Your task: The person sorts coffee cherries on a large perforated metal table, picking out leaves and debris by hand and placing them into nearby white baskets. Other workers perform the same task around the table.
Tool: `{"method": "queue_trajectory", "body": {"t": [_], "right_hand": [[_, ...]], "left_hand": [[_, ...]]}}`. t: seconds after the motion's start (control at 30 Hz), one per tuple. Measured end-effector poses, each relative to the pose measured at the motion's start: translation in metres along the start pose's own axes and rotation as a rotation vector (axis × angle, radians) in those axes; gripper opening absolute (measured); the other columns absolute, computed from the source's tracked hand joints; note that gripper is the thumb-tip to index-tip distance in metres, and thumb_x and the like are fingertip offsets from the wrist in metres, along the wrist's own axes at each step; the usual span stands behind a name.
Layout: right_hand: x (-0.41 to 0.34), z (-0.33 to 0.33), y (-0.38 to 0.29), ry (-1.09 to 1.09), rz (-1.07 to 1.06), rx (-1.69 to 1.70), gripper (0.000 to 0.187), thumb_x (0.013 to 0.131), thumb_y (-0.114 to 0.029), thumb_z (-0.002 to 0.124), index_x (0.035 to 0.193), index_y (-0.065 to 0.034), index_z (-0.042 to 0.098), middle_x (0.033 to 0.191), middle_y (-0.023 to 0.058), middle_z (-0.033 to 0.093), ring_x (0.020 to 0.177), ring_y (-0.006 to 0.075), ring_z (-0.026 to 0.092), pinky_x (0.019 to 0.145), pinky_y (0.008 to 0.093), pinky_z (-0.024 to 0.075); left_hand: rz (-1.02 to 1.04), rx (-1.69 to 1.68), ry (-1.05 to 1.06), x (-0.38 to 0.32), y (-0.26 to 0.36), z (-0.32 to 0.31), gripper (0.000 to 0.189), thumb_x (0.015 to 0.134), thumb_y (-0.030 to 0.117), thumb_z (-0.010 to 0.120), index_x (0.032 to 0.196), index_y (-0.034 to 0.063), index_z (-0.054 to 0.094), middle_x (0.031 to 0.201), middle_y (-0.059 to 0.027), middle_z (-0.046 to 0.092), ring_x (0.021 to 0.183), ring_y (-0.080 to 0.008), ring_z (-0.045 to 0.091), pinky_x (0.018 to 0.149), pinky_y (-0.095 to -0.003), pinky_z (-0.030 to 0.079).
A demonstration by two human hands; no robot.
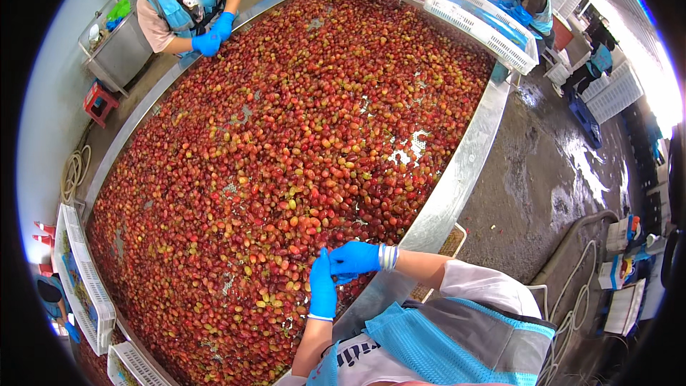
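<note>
My left hand (323, 288), in a blue glove, is raised above the near edge of a wide metal sorting table (458, 171). My right hand (355, 259), gloved in blue with a pale striped band at the wrist, meets it at the fingertips. The fingers of both hands are bent and overlap, so whether anything small is between them is hidden. Beneath and beyond them, loose red and yellowish-green grapes (278, 171) cover most of the table. White perforated patches of the table's surface (410, 149) show through gaps in the grapes.
Across the table a co-worker's blue-gloved hands (214, 35) meet at the rim. White plastic crates (482, 24) sit along the far edge, and another crate (86, 279) stands at the left. A red stool (99, 103) and coiled hose (75, 171) are by the wall. Wet floor (528, 171) lies right.
</note>
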State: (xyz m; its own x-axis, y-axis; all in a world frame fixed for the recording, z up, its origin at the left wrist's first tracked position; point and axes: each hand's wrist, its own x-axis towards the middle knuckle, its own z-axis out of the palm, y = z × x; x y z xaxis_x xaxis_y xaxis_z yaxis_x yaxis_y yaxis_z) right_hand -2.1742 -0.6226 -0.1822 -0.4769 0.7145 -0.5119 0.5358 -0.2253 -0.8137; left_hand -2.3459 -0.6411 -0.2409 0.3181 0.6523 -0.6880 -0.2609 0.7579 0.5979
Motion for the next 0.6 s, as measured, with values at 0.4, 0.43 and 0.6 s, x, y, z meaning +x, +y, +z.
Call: {"method": "queue_trajectory", "body": {"t": [0.4,0.43,0.6], "right_hand": [[-0.023,-0.227,0.190,0.877,0.022,1.120,0.025,0.104,-0.031,0.062,0.120,-0.0117,0.064,0.113,0.0096,0.072,0.099,0.0264,0.076,0.073,0.0337,0.0592],[-0.015,-0.253,0.201,0.933,0.012,1.155,0.021,0.104,-0.026,0.062,0.119,-0.0111,0.063,0.110,0.0097,0.073,0.095,0.0248,0.075,0.068,0.0337,0.0574],[0.053,-0.376,0.201,1.274,-0.086,0.615,0.035,0.098,-0.004,0.055,0.127,-0.0190,0.067,0.088,0.0067,0.064,0.071,0.0148,0.059,0.059,0.0330,0.0490]], "left_hand": [[0.930,1.267,0.197,-0.015,0.000,0.023,0.054,0.097,0.012,0.069,0.149,0.0031,0.059,0.162,-0.0286,0.042,0.148,-0.0511,0.041,0.124,-0.0599,0.029],[0.987,1.188,0.055,-0.018,-0.010,0.030,0.053,0.094,0.013,0.069,0.146,0.0029,0.062,0.154,-0.0309,0.050,0.142,-0.0544,0.046,0.121,-0.0627,0.033],[1.113,1.459,-0.228,-0.013,-0.063,0.066,0.038,0.093,0.023,0.072,0.127,0.0092,0.068,0.145,-0.0256,0.059,0.124,-0.0491,0.061,0.096,-0.0612,0.050]]}}
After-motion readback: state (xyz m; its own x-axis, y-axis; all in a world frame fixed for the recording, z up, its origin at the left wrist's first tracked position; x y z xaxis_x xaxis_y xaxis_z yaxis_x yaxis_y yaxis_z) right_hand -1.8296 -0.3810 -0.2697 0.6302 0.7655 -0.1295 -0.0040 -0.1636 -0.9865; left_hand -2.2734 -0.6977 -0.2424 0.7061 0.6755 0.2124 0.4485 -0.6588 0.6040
